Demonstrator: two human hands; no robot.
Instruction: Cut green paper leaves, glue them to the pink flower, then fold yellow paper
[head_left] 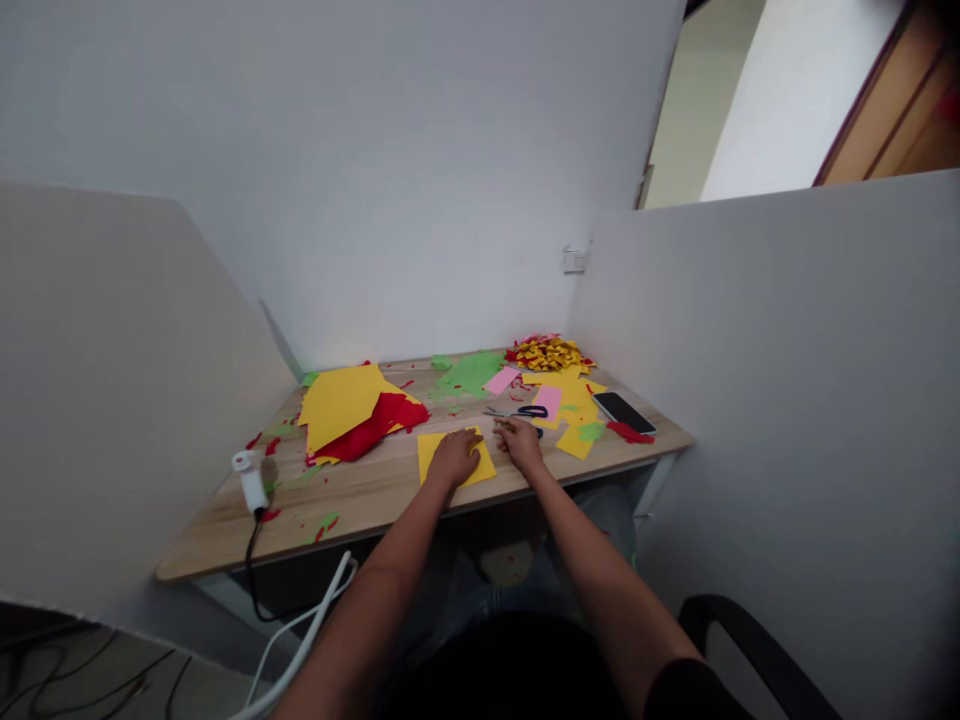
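Note:
My left hand (455,457) lies on a yellow paper square (480,468) near the table's front edge, its fingers extended over the sheet. Just right of that sheet, my right hand (519,443) rests low over the table with its fingers curled in; what they hold, if anything, is too small to make out. Scissors (532,411) with dark blue handles lie right beyond this hand, which partly covers them. A pink paper rectangle (548,402) and yellow paper pieces (576,441) lie to the right of the scissors.
At the left are large yellow sheets (341,400) over red material (382,425). Green scraps (472,372) and a pile of yellow cut pieces (551,353) lie at the back. A phone (624,412) is at right, a white corded device (250,482) at left. Partitions flank the table.

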